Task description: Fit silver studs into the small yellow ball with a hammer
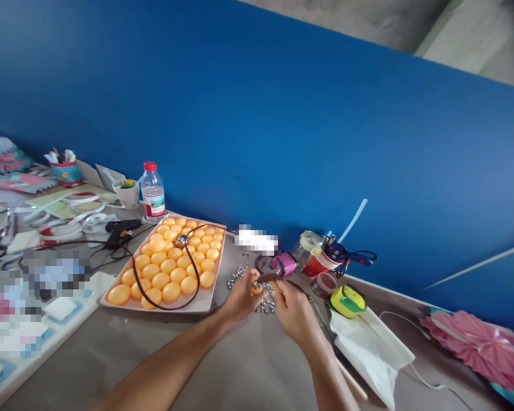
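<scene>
My left hand [241, 298] is closed around an orange ball [256, 284], apparently a ping-pong ball, low in the middle of the view. Opposite it, my right hand [290, 303] grips what looks like a small knife [267, 277], its dark, flat blade reaching over the ball. Whether the blade touches the ball I cannot tell. Small shiny silver balls [265, 307] lie scattered on the table beneath and around both hands. To the left, a shallow tray [188, 303] holds rows of orange balls [168, 266], with one silver ball [181, 241] among them.
A black cord [133, 268] loops across the tray. Behind it stands a red-capped bottle [153, 194]; a black glue gun [122, 231] lies left. A purple roll [283, 264], a clear jar [308, 248] and a yellow tape measure [348, 301] sit right, near the blue partition [257, 125].
</scene>
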